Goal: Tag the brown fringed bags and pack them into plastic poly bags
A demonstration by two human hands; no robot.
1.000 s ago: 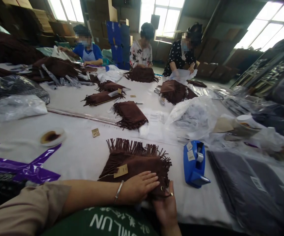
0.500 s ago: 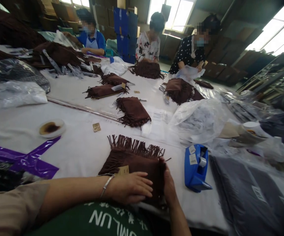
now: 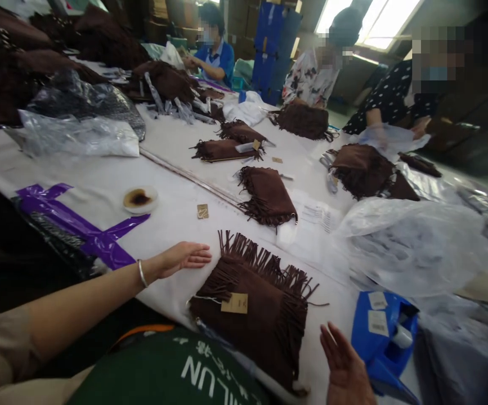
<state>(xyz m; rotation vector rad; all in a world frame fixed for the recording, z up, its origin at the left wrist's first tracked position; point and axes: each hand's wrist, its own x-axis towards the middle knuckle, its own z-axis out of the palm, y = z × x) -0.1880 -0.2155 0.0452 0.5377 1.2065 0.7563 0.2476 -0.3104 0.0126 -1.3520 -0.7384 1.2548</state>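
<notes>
The fringed brown suede piece (image 3: 247,315) lies flat near the bench's (image 3: 171,236) front edge, light and limp, best lifted by its body, not its fringe (image 3: 247,253), while the left hand (image 3: 180,259) and right hand (image 3: 345,365) flank it, each grip wide and empty.

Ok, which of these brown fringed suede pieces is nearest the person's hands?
The fringed piece between the left hand and the right hand, with a kraft tag on it. The others lie farther up the table.

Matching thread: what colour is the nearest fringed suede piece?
Fringed suede piece: dark brown, head view.
</notes>
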